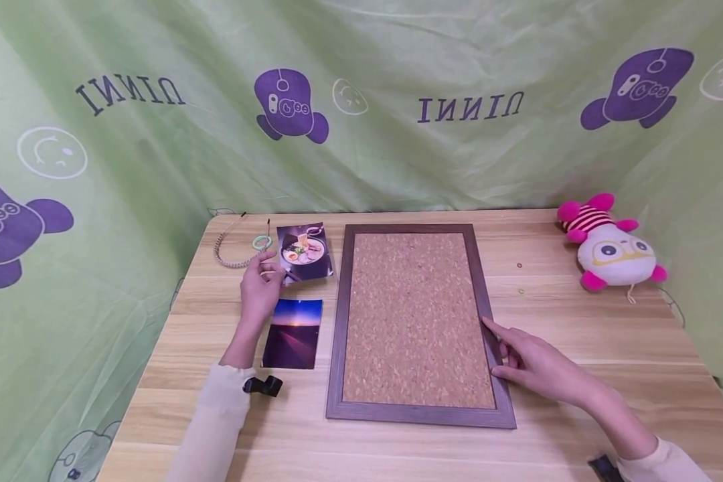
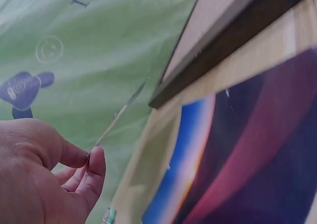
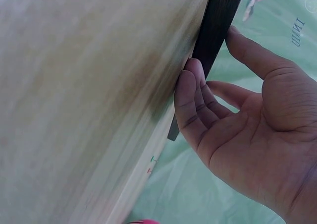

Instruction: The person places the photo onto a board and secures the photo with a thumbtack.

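My left hand (image 1: 261, 284) pinches the lower left corner of a photo of a ramen bowl (image 1: 304, 251) between thumb and fingertips. In the left wrist view the photo (image 2: 119, 117) appears nearly edge-on, tilted above the table. A sunset photo (image 1: 293, 335) lies flat just below that hand. At the centre lies a cork board (image 1: 418, 321) in a dark wooden frame (image 1: 422, 415). On its right side rests my right hand (image 1: 539, 365), index finger and thumb extended onto the frame. In the right wrist view the other fingers (image 3: 185, 92) touch the frame's outer side.
Two small pins (image 1: 519, 266) stand on the table (image 1: 422, 455) right of the board. A plush toy (image 1: 617, 251) with pink limbs lies at the back right. A braided band (image 1: 221, 253) and a mint-green ring (image 1: 262, 242) lie back left. Green curtain (image 1: 385, 161) surrounds the table.
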A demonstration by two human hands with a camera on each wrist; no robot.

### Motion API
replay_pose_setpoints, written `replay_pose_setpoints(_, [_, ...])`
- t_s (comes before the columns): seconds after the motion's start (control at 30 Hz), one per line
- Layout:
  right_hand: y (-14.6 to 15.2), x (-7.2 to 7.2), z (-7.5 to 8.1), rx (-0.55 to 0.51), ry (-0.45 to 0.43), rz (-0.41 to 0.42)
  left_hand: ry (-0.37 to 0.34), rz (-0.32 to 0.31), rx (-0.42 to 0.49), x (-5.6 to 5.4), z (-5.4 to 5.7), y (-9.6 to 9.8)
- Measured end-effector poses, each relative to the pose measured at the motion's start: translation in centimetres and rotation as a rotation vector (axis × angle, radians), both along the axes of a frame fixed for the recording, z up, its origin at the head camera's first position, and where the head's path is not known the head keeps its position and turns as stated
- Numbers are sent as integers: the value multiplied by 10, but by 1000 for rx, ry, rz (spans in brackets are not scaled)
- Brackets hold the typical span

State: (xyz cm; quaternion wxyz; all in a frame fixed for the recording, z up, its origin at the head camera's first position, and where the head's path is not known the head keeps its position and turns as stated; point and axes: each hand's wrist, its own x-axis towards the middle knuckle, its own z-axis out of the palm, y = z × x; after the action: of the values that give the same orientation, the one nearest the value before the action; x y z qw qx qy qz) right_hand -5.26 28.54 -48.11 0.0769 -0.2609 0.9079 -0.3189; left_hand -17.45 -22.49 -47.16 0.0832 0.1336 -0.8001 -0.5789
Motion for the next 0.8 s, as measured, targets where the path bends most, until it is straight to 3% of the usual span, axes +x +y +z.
replay_pose_setpoints(0.17, [0, 0, -1, 5, 13, 7, 30, -46, 66, 6, 9, 13])
replay_pose_setpoints(0.33, [1, 0, -1, -2, 40, 16, 10, -100, 133, 11, 15, 29])
replay_pose_setpoints(0.6, [1, 0, 0, 10, 32, 15, -5, -144, 167, 20, 16, 50])
replay_pose_setpoints(0.8, [2, 1, -1, 6, 58, 15, -11, -210, 167, 27, 10, 67])
